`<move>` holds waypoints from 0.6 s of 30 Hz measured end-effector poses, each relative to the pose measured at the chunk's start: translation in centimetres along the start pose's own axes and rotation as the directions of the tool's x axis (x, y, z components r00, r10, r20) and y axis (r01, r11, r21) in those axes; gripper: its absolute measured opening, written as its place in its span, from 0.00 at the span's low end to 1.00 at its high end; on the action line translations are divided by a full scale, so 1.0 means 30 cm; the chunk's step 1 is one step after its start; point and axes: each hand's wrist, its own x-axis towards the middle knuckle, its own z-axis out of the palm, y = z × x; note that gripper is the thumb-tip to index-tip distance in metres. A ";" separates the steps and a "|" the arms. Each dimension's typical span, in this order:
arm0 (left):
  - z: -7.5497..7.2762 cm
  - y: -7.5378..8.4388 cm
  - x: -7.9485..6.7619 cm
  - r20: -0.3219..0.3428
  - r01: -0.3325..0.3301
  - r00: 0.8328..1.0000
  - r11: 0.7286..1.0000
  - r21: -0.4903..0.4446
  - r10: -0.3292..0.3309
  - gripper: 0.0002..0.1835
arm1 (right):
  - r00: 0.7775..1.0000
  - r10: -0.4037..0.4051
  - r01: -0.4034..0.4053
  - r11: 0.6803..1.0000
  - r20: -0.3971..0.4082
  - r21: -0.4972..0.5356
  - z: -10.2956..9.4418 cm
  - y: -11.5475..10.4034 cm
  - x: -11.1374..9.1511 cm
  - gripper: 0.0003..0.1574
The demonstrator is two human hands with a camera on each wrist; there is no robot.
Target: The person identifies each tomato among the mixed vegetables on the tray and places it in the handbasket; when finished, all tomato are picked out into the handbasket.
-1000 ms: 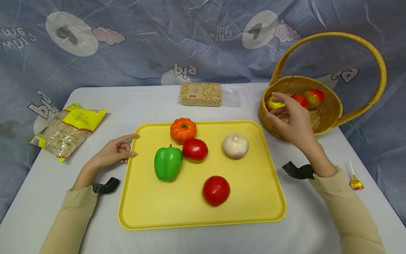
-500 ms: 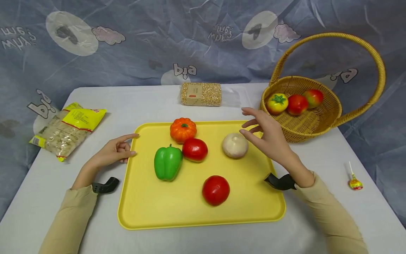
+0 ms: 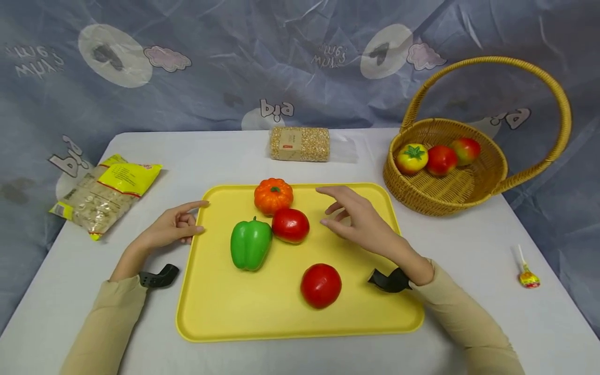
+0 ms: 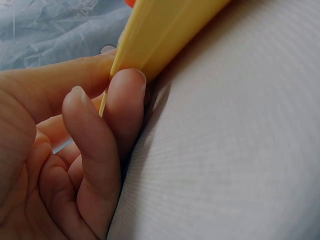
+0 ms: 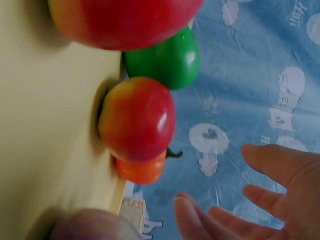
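Observation:
A yellow tray [image 3: 244, 312] lies on the table, its left rim pinched by my left hand [image 3: 171, 226]. In the left wrist view the thumb and a finger [image 4: 127, 100] grip that rim from both sides. Over the tray's right part, my right hand [image 3: 358, 221] hovers with spread, relaxed fingers, holding nothing. It hides the white garlic bulb in the head view; the bulb's blurred top [image 5: 95, 227] shows low in the right wrist view. Left of this hand sit a red tomato [image 3: 290, 225], an orange pumpkin [image 3: 273, 197] and a green bell pepper [image 3: 250, 245]. Another tomato [image 3: 321, 285] is nearer the front.
A wicker basket [image 3: 442, 200] with a tall handle, holding several fruits, stands at the back right. A bag of grain [image 3: 300, 144] lies behind the tray, a yellow-topped bag [image 3: 105, 195] to the left. A lollipop [image 3: 528, 276] lies at the right.
My right hand has moved left and down from over the basket, across the garlic, to above the tray. The left hand stays at the tray's rim. The head view has tilted slightly.

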 end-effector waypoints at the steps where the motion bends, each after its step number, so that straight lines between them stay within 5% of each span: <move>1: 0.000 -0.004 0.000 0.001 -0.004 1.000 1.000 -0.003 0.004 0.34 | 0.999 0.005 -0.006 1.000 0.033 0.003 0.010 -0.001 0.004 0.35; 8: -0.003 -0.023 -0.001 -0.007 -0.018 1.000 1.000 -0.008 0.018 0.34 | 0.985 -0.005 0.002 1.000 0.170 0.021 0.083 -0.001 0.028 0.36; 18: 0.002 -0.010 0.002 -0.018 0.033 0.999 0.999 0.011 -0.033 0.34 | 0.979 -0.020 0.020 1.000 0.204 0.005 0.140 -0.004 0.038 0.36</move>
